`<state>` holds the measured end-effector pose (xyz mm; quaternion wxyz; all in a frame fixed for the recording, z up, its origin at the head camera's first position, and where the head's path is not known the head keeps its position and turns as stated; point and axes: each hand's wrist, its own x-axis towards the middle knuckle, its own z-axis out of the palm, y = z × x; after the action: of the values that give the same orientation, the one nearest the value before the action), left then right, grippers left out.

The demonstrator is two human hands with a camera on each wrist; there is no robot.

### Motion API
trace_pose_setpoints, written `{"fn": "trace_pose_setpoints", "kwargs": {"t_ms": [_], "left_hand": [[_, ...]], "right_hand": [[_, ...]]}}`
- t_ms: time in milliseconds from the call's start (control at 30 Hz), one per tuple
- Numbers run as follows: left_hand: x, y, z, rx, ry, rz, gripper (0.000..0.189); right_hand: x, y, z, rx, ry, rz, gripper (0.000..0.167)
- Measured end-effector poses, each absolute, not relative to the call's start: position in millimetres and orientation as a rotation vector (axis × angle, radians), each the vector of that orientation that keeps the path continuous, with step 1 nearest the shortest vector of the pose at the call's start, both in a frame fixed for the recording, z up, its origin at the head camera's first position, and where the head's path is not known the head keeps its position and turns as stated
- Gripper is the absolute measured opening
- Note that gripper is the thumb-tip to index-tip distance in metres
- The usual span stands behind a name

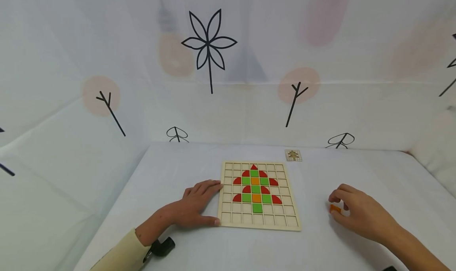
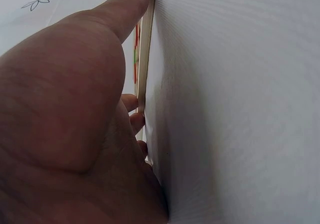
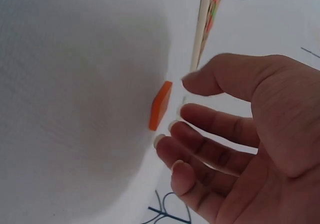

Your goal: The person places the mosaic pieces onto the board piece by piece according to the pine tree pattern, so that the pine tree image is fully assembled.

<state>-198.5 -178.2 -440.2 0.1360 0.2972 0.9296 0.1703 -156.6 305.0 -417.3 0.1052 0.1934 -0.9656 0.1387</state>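
Note:
A pale wooden grid board (image 1: pixel 236 219) lies on the white cloth, its cells partly filled with red, green and orange pieces in a tree shape. Against its left edge rests my left hand (image 1: pixel 194 205), thumb near the lower corner and fingers higher up; the left wrist view shows the thumb and fingertips at the board's side. To the right of the board, my right hand (image 1: pixel 363 215) hovers around an orange tile (image 3: pixel 161 106). In the right wrist view that tile lies flat on the cloth, with the loosely bent fingers and thumb apart from it.
A small card with a tree picture (image 1: pixel 293 155) lies beyond the board's upper right corner. White fabric walls (image 1: pixel 246 116) with plant drawings stand behind and at both sides of the table. A black strap device (image 1: pixel 163 247) sits at my left wrist.

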Motion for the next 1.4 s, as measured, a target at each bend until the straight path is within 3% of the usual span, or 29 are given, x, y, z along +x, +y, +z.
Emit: {"fn": "trace_pose_setpoints", "kwargs": {"t_ms": [800,1400], "left_hand": [[-198.1,-178.8,-440.5,0.865,2.696,0.484,0.104],[-197.2,-178.3,-439.3,0.846,2.693,0.483,0.104]], "right_hand": [[-165.3,303.7,-426.0,0.578,-2.958,0.496,0.033],[-159.6,249.1,-409.4,0.695,-3.011,0.594,0.031]]}}
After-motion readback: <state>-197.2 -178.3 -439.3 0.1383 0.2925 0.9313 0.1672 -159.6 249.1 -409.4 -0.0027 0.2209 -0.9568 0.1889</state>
